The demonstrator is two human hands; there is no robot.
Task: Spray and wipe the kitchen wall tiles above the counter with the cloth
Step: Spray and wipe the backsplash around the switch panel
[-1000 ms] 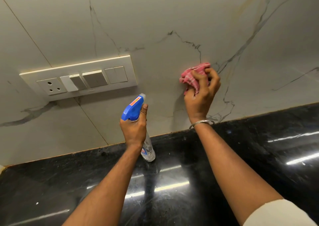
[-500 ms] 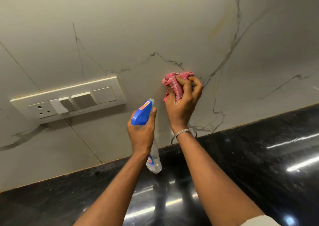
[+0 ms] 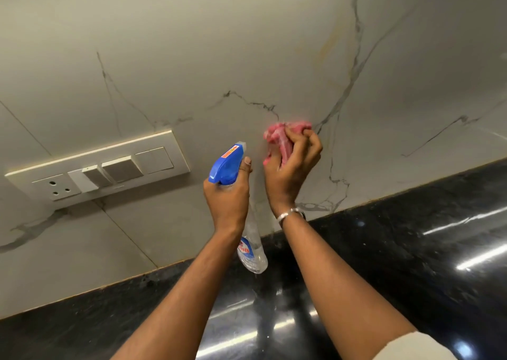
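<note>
My left hand (image 3: 226, 199) grips a clear spray bottle (image 3: 251, 249) by its neck, and the bottle's blue trigger head (image 3: 226, 164) points at the wall. My right hand (image 3: 292, 167) holds a bunched pink cloth (image 3: 282, 134) against the pale marble-veined wall tiles (image 3: 247, 43), just right of the sprayer head. A metal bangle (image 3: 288, 214) sits on the right wrist. The two hands are close together above the back edge of the black counter (image 3: 411, 249).
A white switch and socket plate (image 3: 98, 170) is mounted on the tiles to the left of my hands. The glossy black counter runs along the bottom and right, reflecting ceiling lights. A tile joint (image 3: 129, 236) runs diagonally below the plate.
My right hand has carried the cloth left across the tile toward the sprayer. The view has tilted, so the switch plate and counter edge sit lower in the frame.
</note>
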